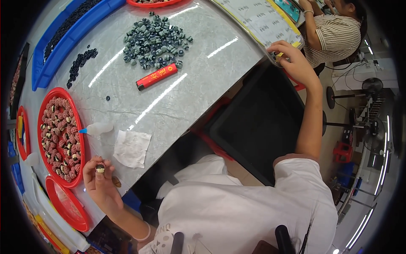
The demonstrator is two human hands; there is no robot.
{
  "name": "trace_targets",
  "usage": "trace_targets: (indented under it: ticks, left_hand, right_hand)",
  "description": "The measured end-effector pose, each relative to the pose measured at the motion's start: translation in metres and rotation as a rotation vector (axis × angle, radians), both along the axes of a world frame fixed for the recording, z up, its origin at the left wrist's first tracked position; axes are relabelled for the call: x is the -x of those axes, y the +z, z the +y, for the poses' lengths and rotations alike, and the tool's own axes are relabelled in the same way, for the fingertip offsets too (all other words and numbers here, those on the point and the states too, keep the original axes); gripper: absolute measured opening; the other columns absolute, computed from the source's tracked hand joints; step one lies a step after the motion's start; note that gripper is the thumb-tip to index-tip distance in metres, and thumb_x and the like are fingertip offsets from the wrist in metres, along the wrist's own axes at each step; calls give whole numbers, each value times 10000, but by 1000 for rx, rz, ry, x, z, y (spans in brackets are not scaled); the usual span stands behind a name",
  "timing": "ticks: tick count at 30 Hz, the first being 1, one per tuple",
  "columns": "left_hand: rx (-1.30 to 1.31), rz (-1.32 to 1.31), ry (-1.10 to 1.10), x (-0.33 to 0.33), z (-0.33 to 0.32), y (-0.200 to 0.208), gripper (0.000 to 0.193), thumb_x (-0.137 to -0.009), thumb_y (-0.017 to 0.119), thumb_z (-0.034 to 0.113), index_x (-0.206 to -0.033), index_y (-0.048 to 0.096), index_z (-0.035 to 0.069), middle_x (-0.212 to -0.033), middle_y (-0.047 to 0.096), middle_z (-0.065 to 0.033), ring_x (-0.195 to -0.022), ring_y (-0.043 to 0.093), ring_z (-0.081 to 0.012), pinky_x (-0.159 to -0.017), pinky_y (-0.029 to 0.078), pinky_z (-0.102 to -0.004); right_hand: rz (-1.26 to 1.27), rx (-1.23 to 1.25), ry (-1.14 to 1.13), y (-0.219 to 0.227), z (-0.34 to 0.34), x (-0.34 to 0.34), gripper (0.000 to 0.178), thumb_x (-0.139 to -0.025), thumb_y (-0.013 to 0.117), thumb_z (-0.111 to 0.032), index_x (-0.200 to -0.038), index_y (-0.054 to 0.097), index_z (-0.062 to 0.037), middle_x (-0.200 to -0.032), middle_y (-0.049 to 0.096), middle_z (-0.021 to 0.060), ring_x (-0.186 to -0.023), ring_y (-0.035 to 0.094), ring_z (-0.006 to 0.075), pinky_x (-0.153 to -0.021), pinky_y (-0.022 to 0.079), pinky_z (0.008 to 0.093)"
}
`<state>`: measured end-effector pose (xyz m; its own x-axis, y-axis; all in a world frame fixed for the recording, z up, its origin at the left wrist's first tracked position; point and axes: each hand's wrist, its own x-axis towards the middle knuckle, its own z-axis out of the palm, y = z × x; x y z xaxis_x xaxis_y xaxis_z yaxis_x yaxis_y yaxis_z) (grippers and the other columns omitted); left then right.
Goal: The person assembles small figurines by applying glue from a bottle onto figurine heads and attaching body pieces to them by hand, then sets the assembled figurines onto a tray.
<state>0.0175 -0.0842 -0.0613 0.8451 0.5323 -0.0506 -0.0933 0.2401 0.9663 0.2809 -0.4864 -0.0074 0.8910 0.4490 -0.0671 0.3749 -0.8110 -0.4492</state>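
My left hand (101,186) is closed in a pinch beside the red bowl on the left. Its fingertips hold a small piece (100,168) with a dark top and a cream part. My right hand (296,63) reaches to the near corner of a tray (264,25) lined with printed white sheet and edged in yellow. Its fingers are curled together there, and a tiny dark and yellow bit shows between them, too small to name. The red bowl (81,139) holds many pink, knobbly pieces (59,127) with dark and cream parts.
A squeeze bottle (100,128) with a blue tip and a white cloth (132,149) lie on the grey table (169,106). Farther off are a red box (156,77), a heap of grey-green pieces (154,42), dark rings (78,65) and a blue bin (40,72). Another person (334,38) sits at right.
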Motion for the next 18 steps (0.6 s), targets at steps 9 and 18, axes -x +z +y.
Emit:
trace_targets:
  ticks: [9,18]
  left_hand:
    - [8,2,3,1,-1,-1,264,-791,539,119,-1011,460,-5,-1026,461,-114,-868,515,-177,-746,438,-267]
    - [2,-2,-2,0,-1,-3,271,-787,546,123,-1010,461,-5,-1028,464,-115,-867,518,-179,-746,445,-263]
  right_hand:
    - [162,-10,44,7,-10,-9,218,-704,456,13,-907,531,-6,-931,493,35,-791,480,126,-748,399,233]
    - [299,45,-9,20,-4,-12,241,-653,561,3,-890,532,-29,-813,514,14,-757,487,105,-719,409,234]
